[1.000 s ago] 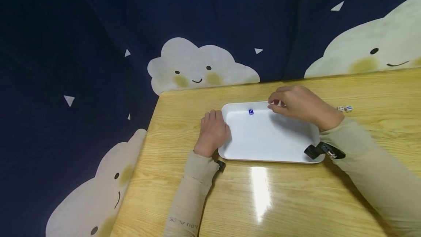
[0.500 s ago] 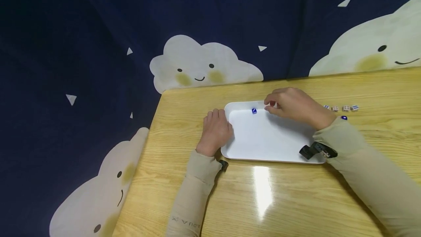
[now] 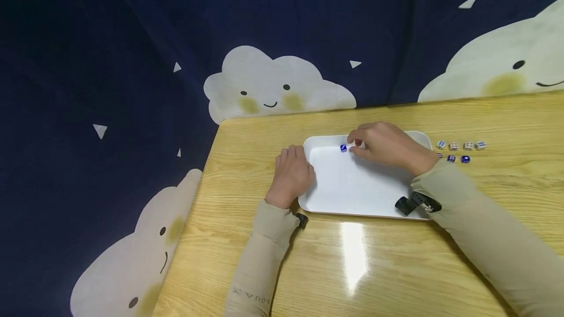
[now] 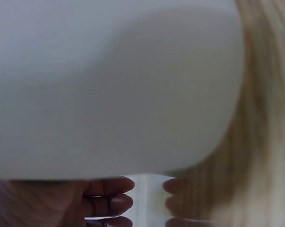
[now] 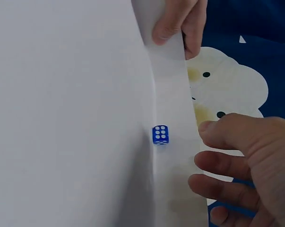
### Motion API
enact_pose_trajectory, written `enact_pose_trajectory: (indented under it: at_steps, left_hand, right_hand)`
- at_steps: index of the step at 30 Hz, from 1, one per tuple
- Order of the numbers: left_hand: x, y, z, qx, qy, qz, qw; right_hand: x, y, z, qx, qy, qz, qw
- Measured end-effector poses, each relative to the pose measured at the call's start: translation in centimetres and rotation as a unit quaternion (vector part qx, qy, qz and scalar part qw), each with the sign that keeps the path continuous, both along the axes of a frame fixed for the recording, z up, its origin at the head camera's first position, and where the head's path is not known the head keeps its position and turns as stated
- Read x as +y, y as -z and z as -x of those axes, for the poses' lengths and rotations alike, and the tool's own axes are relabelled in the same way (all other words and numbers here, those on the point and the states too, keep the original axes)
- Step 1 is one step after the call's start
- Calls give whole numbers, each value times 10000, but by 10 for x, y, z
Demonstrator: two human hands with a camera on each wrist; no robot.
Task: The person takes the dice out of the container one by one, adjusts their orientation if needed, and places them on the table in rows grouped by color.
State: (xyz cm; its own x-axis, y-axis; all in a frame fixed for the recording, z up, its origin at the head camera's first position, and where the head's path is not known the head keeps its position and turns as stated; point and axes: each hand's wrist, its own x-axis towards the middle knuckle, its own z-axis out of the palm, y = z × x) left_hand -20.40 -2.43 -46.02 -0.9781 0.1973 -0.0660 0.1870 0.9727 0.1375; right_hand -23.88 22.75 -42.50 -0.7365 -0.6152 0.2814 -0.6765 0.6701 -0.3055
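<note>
A white rectangular tray (image 3: 352, 190) lies on the table. My left hand (image 3: 290, 175) grips its left wall; in the right wrist view the thumb is inside the wall and the fingers outside. One blue die (image 3: 343, 148) with white pips rests in the tray against the far wall, its six-pip face showing in the right wrist view. Just right of that die, my right hand (image 3: 381, 145) reaches over the far part of the tray. Its fingers are bent and parted, with nothing between thumb and fingertips. The left wrist view is mostly filled by the pale tray (image 4: 133, 104).
Right of the tray, several white dice (image 3: 469, 146) form a row on the wooden table (image 3: 396, 263). Nearer me sits a row of blue dice (image 3: 465, 159), partly behind the right wrist. A dark blue cloth (image 3: 154, 38) with clouds hangs at the back and left.
My right hand has moved left, closer to the blue die in the tray. More of the dice on the right have come into view. The left hand keeps its grip.
</note>
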Motion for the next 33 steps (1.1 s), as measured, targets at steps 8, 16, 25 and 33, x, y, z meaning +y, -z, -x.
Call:
enact_pose_trajectory:
  at_steps: [8, 16, 25, 33]
  left_hand:
    - [-1, 0, 0, 15, 2, -82, 10000]
    - [-1, 1, -1, 58, -7, -103, 9999]
    - [-1, 1, -1, 84, 5, -139, 9999]
    - [0, 2, -1, 123, 47, -135, 9998]
  right_hand:
    - [-7, 6, 1, -241, 85, -136, 9996]
    - [-9, 14, 4, -392, 168, -380, 9984]
    - [-8, 15, 4, -569, 171, -474, 9971]
    - [-8, 20, 4, -644, -31, -385, 9972]
